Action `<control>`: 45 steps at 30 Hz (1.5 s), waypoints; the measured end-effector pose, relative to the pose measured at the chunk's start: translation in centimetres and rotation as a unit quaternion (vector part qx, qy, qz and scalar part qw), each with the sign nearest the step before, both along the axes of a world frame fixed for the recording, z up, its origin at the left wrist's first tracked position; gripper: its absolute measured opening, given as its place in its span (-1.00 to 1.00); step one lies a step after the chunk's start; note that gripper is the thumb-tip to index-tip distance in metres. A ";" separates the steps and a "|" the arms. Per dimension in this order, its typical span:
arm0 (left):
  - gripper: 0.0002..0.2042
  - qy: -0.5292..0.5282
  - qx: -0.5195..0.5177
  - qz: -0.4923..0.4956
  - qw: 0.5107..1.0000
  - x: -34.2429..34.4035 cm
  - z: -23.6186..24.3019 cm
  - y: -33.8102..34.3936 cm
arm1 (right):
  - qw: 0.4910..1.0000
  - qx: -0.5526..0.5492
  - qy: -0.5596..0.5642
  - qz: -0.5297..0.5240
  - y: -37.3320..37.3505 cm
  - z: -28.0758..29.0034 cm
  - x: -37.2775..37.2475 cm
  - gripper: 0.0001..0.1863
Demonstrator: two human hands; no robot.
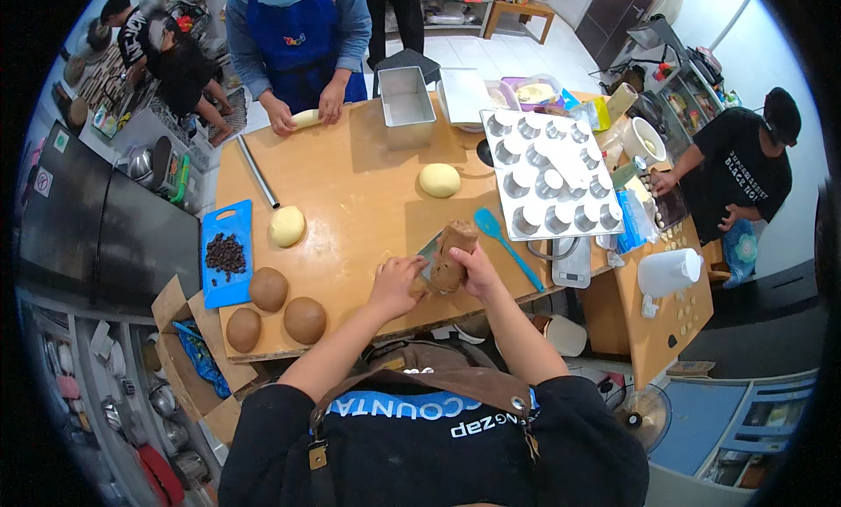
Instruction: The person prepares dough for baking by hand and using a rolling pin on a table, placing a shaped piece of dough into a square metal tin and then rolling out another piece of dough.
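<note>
My right hand grips an upright roll of brown dough above the wooden table. Just left of it, my left hand has its fingers curled on a flat greyish scraper, partly hidden behind the dough. A blue silicone spatula lies to the right. Three brown dough balls rest at the near left, beside a blue board bearing dark chips. Pale dough balls and a steel tube lie farther back.
A co-worker across the table handles pale dough. Another person works at the right; two more are far left. A muffin tin, metal pan, scale and white jug crowd the right and back. An open carton stands lower left.
</note>
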State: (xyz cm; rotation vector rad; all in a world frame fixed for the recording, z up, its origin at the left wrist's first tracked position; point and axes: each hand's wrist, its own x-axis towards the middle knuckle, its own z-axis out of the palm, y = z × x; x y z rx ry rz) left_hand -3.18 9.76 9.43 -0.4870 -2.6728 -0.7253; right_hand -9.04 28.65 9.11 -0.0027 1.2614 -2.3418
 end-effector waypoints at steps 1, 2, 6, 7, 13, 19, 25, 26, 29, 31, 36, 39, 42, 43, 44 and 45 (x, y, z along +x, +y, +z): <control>-0.80 0.003 -0.001 0.005 1.000 0.0 0.8 -0.2 | 1.000 -0.003 -0.016 -0.009 -0.3 0.1 0.4 -0.48; -0.77 -0.024 0.108 0.028 0.994 -0.3 1.5 -0.4 | 1.000 -0.004 -0.013 -0.004 -0.7 0.1 0.5 -0.48; -0.72 -0.037 0.271 0.053 0.960 -0.9 5.6 0.5 | 0.998 -0.050 0.024 -0.036 -3.2 1.4 1.7 -0.46; -0.72 -0.034 0.270 0.056 0.961 -1.0 5.6 0.4 | 0.997 -0.048 0.039 -0.049 -3.8 1.9 1.9 -0.45; -0.84 -0.161 0.461 0.098 0.867 -1.3 4.2 0.5 | 0.992 -0.046 0.091 -0.075 -5.2 1.4 2.4 -0.44; -0.86 -0.111 0.381 0.107 0.911 0.1 6.7 0.8 | 0.990 -0.050 0.117 -0.058 -4.9 2.4 2.9 -0.27; -0.74 0.019 0.283 0.056 0.957 0.9 9.5 0.8 | 0.990 -0.075 0.111 -0.036 -4.3 3.0 2.9 -0.25; -0.75 0.058 0.260 0.082 0.960 1.0 10.0 0.9 | 0.990 -0.075 0.112 -0.038 -4.1 3.1 3.0 -0.25; -0.77 0.086 0.226 0.094 0.966 0.9 10.6 0.6 | 0.988 -0.085 0.122 -0.042 -4.5 4.8 3.6 -0.24; -0.79 0.077 0.220 0.077 0.969 0.7 10.7 0.7 | 0.984 -0.079 0.144 -0.062 -4.7 5.1 3.7 -0.24; -0.89 0.039 0.217 0.076 0.972 0.5 9.9 0.8 | 0.980 -0.103 0.150 -0.079 -5.2 4.5 4.1 -0.29; -0.91 0.078 0.262 0.101 0.957 0.9 10.3 1.3 | 0.981 -0.120 0.146 -0.053 -5.0 4.6 4.1 -0.25; -0.92 0.084 0.350 0.128 0.924 0.9 11.2 1.5 | 0.980 -0.128 0.151 -0.033 -5.0 5.3 4.2 -0.24; -0.92 0.083 0.350 0.129 0.924 0.8 11.2 1.4 | 0.980 -0.126 0.151 -0.031 -5.0 5.4 4.2 -0.23; -0.92 0.074 0.303 0.111 0.943 0.7 11.1 1.3 | 0.980 -0.126 0.150 -0.031 -5.1 5.3 4.3 -0.23; -0.92 0.066 0.255 0.093 0.960 0.7 11.1 1.2 | 0.979 -0.117 0.161 -0.043 -5.2 5.3 4.3 -0.23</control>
